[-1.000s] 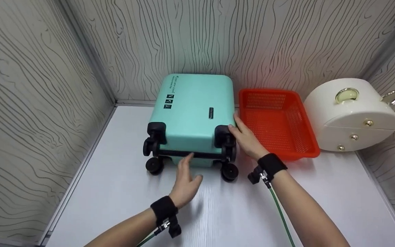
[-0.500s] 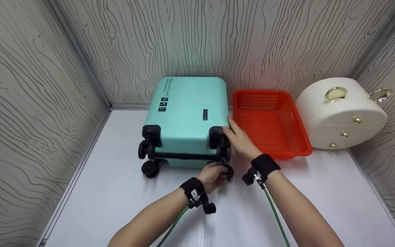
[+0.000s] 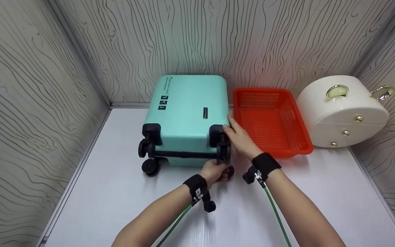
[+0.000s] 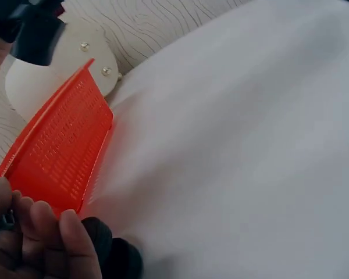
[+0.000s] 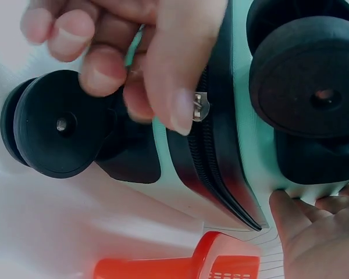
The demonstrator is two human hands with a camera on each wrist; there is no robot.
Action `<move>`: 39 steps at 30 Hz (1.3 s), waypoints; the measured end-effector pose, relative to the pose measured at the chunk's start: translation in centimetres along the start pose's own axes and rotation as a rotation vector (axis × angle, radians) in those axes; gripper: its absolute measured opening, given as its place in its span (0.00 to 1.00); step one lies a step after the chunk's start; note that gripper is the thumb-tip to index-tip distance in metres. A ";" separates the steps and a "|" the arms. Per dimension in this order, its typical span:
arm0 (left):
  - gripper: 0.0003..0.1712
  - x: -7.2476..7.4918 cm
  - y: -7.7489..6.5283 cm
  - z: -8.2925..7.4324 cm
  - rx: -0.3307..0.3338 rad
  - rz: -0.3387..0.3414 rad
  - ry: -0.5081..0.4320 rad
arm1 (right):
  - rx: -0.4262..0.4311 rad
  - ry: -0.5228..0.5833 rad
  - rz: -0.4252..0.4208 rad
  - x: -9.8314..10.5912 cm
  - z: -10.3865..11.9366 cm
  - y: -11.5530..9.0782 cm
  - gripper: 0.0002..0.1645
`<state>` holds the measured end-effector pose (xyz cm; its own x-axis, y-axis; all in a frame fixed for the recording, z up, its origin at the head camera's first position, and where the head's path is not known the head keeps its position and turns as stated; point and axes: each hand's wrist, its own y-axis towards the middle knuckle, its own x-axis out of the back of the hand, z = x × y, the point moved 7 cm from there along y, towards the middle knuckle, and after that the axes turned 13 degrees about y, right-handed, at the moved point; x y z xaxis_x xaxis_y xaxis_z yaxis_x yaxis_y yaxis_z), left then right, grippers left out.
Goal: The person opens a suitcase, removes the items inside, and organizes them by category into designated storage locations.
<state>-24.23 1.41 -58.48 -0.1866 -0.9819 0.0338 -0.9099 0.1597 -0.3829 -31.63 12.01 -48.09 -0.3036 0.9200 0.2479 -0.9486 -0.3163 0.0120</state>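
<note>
A mint-green suitcase [image 3: 187,99] lies flat against the back wall, its black wheels towards me. Between the wheels at its near right corner my left hand [image 3: 213,171] pinches the metal zipper pull [image 5: 202,107], best seen in the right wrist view. That zipper [image 5: 212,171] runs along the suitcase's edge, teeth together beyond the slider. My right hand [image 3: 242,141] presses on the suitcase's right side by the black corner guard [image 3: 217,134], fingers extended. In the left wrist view, curled fingertips [image 4: 43,224] show beside a dark wheel [image 4: 122,258].
A red plastic basket [image 3: 303,145] stands right of the suitcase, close to my right hand. Beyond it is a white rounded case [image 3: 341,103] with gold knobs and ring-like handles. Patterned walls [image 3: 197,41] enclose the white table [image 3: 115,192] at the back and sides.
My left hand has moved right and up from the suitcase's middle to the near right corner, and its fingers have closed on the zipper pull. My right hand keeps its place.
</note>
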 end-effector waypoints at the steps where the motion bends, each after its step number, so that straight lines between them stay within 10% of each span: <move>1: 0.11 0.2 -0.1 -0.2 -0.029 -0.004 0.033 | 0.005 -0.004 -0.001 0.0 0.0 0.0 0.43; 10: 0.19 1.4 -0.5 -1.5 -0.231 -0.032 0.275 | -0.012 -0.215 -0.001 -1.3 1.6 -0.5 0.61; 39: 0.18 3.5 -1.1 -2.7 -0.338 -0.115 0.629 | -0.046 -0.205 -0.081 -2.0 3.4 0.6 0.54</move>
<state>-24.87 -1.91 -55.47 -0.1685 -0.7655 0.6210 -0.9824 0.1818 -0.0425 -31.31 9.16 -45.26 -0.2063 0.8740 0.4399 -0.9736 -0.2282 -0.0031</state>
